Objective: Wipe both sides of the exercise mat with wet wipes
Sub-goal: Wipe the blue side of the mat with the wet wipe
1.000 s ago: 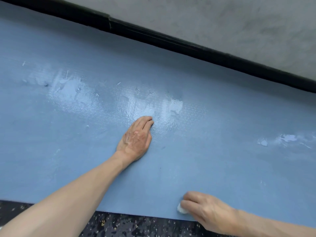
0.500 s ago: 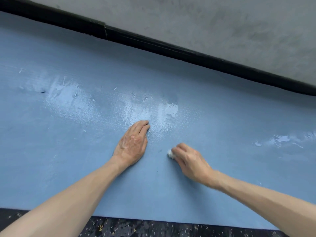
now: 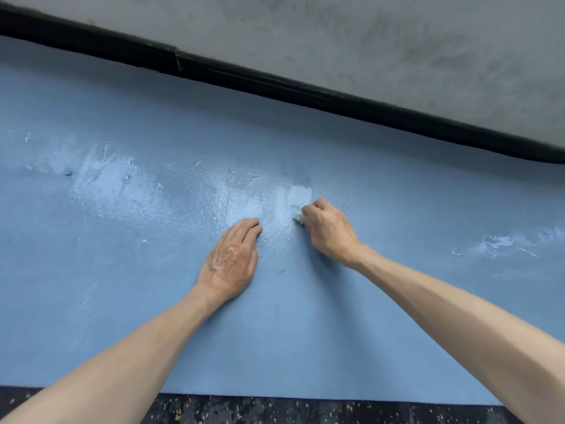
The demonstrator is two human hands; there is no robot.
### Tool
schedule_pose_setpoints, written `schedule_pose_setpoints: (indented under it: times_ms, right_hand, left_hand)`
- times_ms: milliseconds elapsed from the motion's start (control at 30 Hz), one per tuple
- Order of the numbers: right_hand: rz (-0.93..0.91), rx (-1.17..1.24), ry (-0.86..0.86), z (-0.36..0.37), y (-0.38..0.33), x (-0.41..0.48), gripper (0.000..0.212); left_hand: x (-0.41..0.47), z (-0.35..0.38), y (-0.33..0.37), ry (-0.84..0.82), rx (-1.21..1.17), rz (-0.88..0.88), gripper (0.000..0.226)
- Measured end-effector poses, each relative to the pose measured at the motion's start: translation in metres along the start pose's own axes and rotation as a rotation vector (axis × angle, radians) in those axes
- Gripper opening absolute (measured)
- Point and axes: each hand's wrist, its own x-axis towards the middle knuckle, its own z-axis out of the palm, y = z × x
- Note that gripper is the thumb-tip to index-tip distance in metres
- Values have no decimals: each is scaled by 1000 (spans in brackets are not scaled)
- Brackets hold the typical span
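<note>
The blue exercise mat point(image 3: 305, 347) lies flat on the floor point(image 3: 305, 413) and fills most of the view. Its near edge runs along the bottom, where the dark, speckled floor shows. Its far edge lies by a black strip point(image 3: 275, 84) at the foot of a grey wall point(image 3: 367, 41).

A small white wet wipe point(image 3: 300, 217) is on the mat, about halfway between the near edge and the far edge. The right hand point(image 3: 328, 231) grips the wipe. Its fingers are curled tight round it and push it down on the mat. Only a bit of the wipe peeks out past the fingers.

The left hand point(image 3: 229, 261) lies flat on the mat just beside the right hand. Its fingers are straight and close together, and it holds nothing. The two hands do not touch.

Shiny wet patches point(image 3: 122, 191) spread over the mat from the wipe out to the left. A smaller shiny patch point(image 3: 501, 243) sits far off on the right side of the mat.
</note>
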Motion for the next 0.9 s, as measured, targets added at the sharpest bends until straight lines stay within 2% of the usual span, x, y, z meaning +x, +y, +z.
schedule_pose_setpoints:
  times_ms: [67,133,267,333,400,467,533,633,733,833,900]
  right_hand:
    - [80,8,18,2,-1,4,12]
    - [54,29,14,6,-7,-11,10]
    - [-227,61,-168,4,-20,-80,19]
    - [-349,81,-275,-2,-22,-113,13]
    - [-409,69,-314,-3,-18,-119,5]
    - [-427,55,-297,0,-11,-94,13]
    - [-378,10,-203,7,-2,-48,14]
    - [-126,-73,0,7,12,30,21]
    - [60,-64,44,1,16,72,16]
    - [-24,1,77,5,7,51,12]
    - [-132,61,14,9,1,9,7]
  left_hand:
    - [-1,-1,0,-2,-3,-5,42]
    - [-1,-1,0,-8,-4,-8,42]
    - [1,-1,1,-24,-13,-19,45]
    - [1,-1,2,-23,-22,-26,45]
    - [3,-1,2,-3,-25,-23,44]
    - [9,-1,2,41,-24,-8,42]
    - [19,-1,4,72,-12,-16,39]
    - [40,1,6,99,13,-18,34]
    - [69,2,6,108,19,15,33]
    - [110,1,-5,113,28,-8,36]
    - [139,3,-15,111,42,-41,37]
